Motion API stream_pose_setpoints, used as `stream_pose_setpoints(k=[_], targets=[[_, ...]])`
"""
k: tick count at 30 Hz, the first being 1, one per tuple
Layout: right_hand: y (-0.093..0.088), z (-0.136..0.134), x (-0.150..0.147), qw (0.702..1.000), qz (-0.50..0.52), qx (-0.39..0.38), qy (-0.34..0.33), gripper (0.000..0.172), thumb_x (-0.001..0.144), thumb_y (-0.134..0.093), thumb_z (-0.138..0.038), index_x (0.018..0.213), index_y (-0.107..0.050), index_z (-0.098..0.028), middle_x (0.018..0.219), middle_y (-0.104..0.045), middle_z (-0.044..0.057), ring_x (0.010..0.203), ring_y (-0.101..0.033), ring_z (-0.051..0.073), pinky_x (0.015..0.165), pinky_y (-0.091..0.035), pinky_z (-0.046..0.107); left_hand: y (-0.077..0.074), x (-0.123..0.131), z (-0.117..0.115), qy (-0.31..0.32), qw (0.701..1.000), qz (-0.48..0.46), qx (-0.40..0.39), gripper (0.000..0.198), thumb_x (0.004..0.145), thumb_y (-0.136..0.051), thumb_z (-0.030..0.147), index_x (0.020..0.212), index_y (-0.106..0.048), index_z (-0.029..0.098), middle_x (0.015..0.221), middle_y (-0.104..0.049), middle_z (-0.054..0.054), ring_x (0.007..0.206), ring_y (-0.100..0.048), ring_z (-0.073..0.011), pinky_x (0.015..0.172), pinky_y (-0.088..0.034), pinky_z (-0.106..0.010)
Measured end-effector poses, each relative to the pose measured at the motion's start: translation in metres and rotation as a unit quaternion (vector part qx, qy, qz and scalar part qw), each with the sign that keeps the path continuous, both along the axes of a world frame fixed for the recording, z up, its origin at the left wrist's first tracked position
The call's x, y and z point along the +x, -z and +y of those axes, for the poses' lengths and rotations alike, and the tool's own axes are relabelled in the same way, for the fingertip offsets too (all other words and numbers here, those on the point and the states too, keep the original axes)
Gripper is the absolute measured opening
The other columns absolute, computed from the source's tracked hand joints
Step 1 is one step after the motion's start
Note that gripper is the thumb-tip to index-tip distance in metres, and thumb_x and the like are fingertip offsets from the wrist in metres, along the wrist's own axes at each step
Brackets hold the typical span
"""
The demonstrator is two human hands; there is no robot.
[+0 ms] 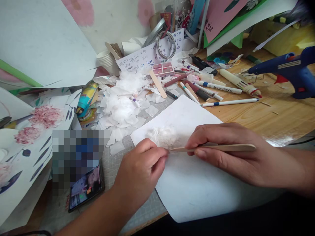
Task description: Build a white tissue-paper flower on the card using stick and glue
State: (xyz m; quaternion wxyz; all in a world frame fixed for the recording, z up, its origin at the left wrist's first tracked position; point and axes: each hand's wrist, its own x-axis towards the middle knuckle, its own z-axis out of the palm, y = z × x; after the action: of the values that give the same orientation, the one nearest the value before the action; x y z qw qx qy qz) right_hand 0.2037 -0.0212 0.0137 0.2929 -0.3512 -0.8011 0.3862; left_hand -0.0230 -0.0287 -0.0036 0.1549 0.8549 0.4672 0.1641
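A wooden craft stick is gripped in my right hand, its narrow end pointing left. My left hand has its fingers pinched together right at the tip of that stick; whatever lies between them is hidden. Just beyond my fingertips, a fluffy clump of white tissue sits on a sheet of white paper. The sheet lies at an angle under both hands, partly over a grey cutting mat.
Torn tissue pieces are heaped behind my left hand. Markers and a blue glue gun lie at the back right. A phone rests at the left, near a picture with pink textured flowers. Paper cups stand behind.
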Motion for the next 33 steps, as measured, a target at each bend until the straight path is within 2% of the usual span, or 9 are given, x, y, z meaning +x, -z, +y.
stream_pose_setpoints(k=[6, 12, 20, 27, 33], targets=[[0.0, -0.009, -0.003, 0.993, -0.03, 0.075, -0.083, 0.017, 0.086, -0.045, -0.01, 0.097, -0.058, -0.014, 0.076, -0.058, 0.004, 0.071, -0.053, 0.014, 0.064, -0.042, 0.025, 0.001, 0.002, 0.0, -0.016, 1.0, -0.013, 0.005, 0.016, 0.082, -0.054, 0.014, 0.087, -0.067, 0.022, 0.077, -0.057, 0.003, 0.065, -0.055, -0.008, 0.058, -0.043, -0.018], [0.007, -0.01, -0.008, 0.982, -0.101, 0.141, -0.074, 0.021, 0.087, -0.043, -0.009, 0.102, -0.057, -0.015, 0.084, -0.059, 0.007, 0.075, -0.053, 0.017, 0.064, -0.043, 0.027, 0.001, 0.002, 0.0, -0.023, 0.999, -0.021, 0.011, 0.014, 0.083, -0.054, 0.016, 0.086, -0.066, 0.022, 0.075, -0.057, 0.003, 0.065, -0.054, -0.0086, 0.06, -0.044, -0.02], [0.011, -0.012, -0.011, 0.948, -0.18, 0.243, -0.098, 0.022, 0.087, -0.039, -0.008, 0.087, -0.061, -0.012, 0.088, -0.06, 0.012, 0.077, -0.053, 0.02, 0.063, -0.044, 0.031, -0.001, -0.003, 0.0, -0.067, 0.997, -0.042, 0.003, 0.012, 0.076, -0.058, 0.013, 0.084, -0.06, 0.021, 0.071, -0.058, 0.005, 0.051, -0.048, -0.0066, 0.048, -0.038, -0.019], [0.008, -0.016, -0.018, 0.921, -0.215, 0.297, -0.132, 0.033, 0.091, -0.03, -0.012, 0.087, -0.063, -0.011, 0.084, -0.061, 0.013, 0.072, -0.052, 0.022, 0.057, -0.044, 0.033, -0.004, -0.001, 0.0, -0.097, 0.994, -0.041, -0.032, 0.016, 0.073, -0.056, 0.012, 0.085, -0.059, 0.022, 0.07, -0.061, 0.005, 0.053, -0.053, -0.0075, 0.044, -0.039, -0.018], [0.01, -0.019, -0.021, 0.909, -0.224, 0.323, -0.139, 0.031, 0.09, -0.033, -0.012, 0.09, -0.065, -0.011, 0.083, -0.06, 0.012, 0.068, -0.053, 0.022, 0.053, -0.041, 0.033, -0.003, -0.003, 0.0, -0.088, 0.994, -0.058, -0.034, 0.021, 0.073, -0.054, 0.01, 0.09, -0.059, 0.022, 0.073, -0.062, 0.004, 0.057, -0.056, -0.008, 0.045, -0.041, -0.017]])
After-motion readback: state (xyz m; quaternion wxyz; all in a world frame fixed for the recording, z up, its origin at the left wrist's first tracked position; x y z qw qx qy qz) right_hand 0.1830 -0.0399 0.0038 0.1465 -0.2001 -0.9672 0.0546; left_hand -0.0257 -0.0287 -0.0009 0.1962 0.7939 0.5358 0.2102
